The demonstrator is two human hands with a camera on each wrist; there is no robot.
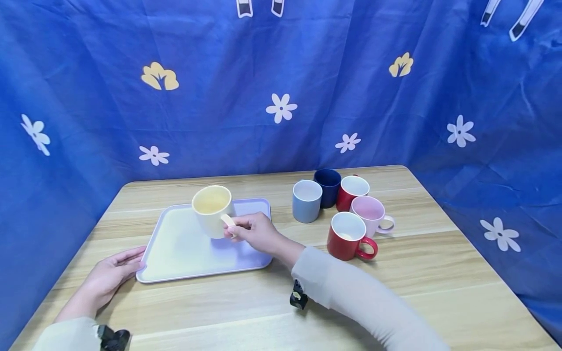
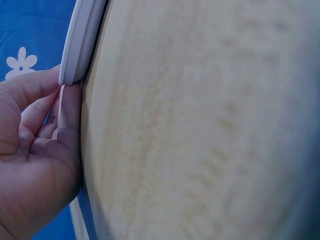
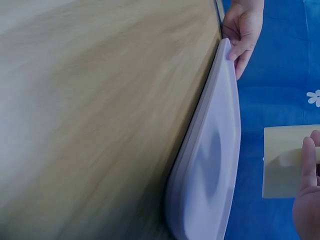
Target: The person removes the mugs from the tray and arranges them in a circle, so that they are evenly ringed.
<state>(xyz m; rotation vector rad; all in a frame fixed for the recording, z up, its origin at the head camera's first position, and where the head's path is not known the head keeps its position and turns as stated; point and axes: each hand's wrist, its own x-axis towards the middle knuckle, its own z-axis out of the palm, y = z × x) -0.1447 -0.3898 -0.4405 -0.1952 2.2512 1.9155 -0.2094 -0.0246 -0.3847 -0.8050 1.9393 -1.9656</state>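
Observation:
My right hand (image 1: 252, 233) pinches the handle of a cream-yellow mug (image 1: 210, 210), holding it upright above a pale lavender tray (image 1: 175, 243). A gap shows between mug (image 3: 280, 175) and tray (image 3: 210, 165) in the right wrist view, and the mug's shadow falls on the tray. At the tray's near-left corner, my left hand (image 1: 111, 273) grips the rim. Its thumb lies at the upper edge and its other fingers are beside and below the rim, as the left wrist view shows with the hand (image 2: 40, 135) and the tray edge (image 2: 80, 40).
Right of the tray, several mugs stand close together: grey-blue (image 1: 306, 202), navy (image 1: 327, 190), red with white inside (image 1: 349, 195), pink (image 1: 369, 214) and another red one (image 1: 342, 243). They stand on a wooden table (image 1: 246, 312). A blue flowered cloth (image 1: 219, 122) hangs behind it.

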